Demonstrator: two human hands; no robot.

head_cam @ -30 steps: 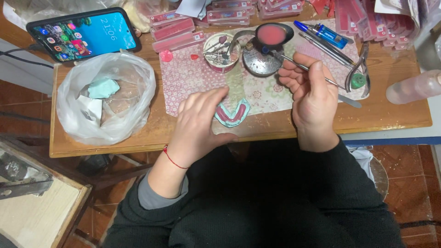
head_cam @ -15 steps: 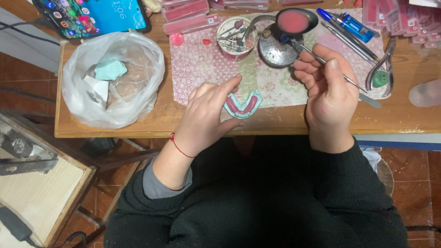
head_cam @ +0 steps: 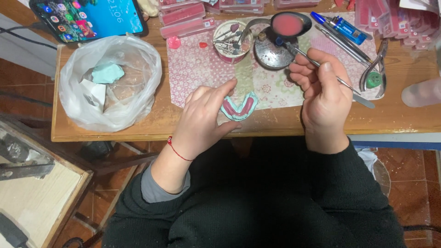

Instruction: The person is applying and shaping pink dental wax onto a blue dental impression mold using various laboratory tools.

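Your left hand [head_cam: 202,117] pinches the dental arch [head_cam: 239,108] at the desk [head_cam: 294,121] edge, open end pointing away from you. Your right hand [head_cam: 321,87] grips the probe [head_cam: 317,64], tip up-left in the wax dish [head_cam: 287,24], well apart from the arch.

From my remote seat, the dark smartphone [head_cam: 87,18] is cut by the top edge. My left hand [head_cam: 202,121] covers part of the teal horseshoe-shaped dental mould with pink wax [head_cam: 239,108]. The pink flat boxes [head_cam: 395,18] run off the upper right corner, and the small burs in the round tin [head_cam: 232,41] are too tiny to distinguish.
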